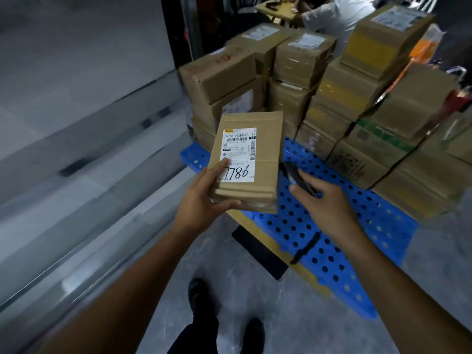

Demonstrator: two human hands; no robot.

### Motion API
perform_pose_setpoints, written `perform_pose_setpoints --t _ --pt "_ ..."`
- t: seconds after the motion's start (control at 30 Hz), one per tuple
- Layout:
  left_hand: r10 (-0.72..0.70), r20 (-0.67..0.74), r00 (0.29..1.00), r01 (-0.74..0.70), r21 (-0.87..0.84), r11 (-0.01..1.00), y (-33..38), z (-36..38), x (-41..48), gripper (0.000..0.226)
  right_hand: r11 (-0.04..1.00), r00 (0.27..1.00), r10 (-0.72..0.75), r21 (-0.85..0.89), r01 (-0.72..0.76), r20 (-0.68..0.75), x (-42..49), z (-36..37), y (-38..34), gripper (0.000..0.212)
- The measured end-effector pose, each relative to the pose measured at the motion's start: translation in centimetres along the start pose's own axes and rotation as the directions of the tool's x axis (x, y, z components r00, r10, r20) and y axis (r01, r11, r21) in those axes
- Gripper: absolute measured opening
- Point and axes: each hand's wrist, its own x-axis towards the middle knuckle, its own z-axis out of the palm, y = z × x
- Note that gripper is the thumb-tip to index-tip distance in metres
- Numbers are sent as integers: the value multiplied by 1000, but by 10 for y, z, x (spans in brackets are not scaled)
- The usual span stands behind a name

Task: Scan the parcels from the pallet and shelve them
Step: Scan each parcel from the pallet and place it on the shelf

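Note:
My left hand (201, 198) grips a small flat cardboard parcel (265, 154) from below and at its near left corner, thumb resting on its white shipping label (238, 154), which bears barcodes and handwritten digits. My right hand (324, 200) holds a black handheld scanner (296, 176) just right of the parcel, its head close to the parcel's right edge. Behind them a blue perforated plastic pallet (332, 236) carries stacked brown cardboard boxes (357, 111).
Grey metal shelving (84, 159), blurred, runs along the left. A black mat (260, 254) and flat cardboard lie beside the pallet's near edge. My shoes (199, 295) stand on the grey floor. A person in a light shirt (339, 14) bends over a table behind the boxes.

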Motion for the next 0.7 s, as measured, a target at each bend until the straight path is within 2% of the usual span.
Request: perform_pose_setpoints --t 0.13,0.3,0.47,0.53,0.7 --pt "-8 -181 983 16 43 999 15 -55 -11 86 990 990 -134 48 132 46 10 26 -44 44" --pt "-22 -383 924 70 111 991 15 -135 -26 83 954 944 -296 102 283 144 32 80 -118 65" --pt "-24 -508 861 121 159 980 3 -229 -25 81 897 868 -440 160 413 229 61 149 -199 52" --pt "-1 -548 837 118 178 977 0 -267 -14 79 874 844 -484 168 455 232 74 176 -235 47" --pt "49 -610 791 125 239 963 -3 -344 28 79 800 779 -597 209 563 190 105 219 -312 49"
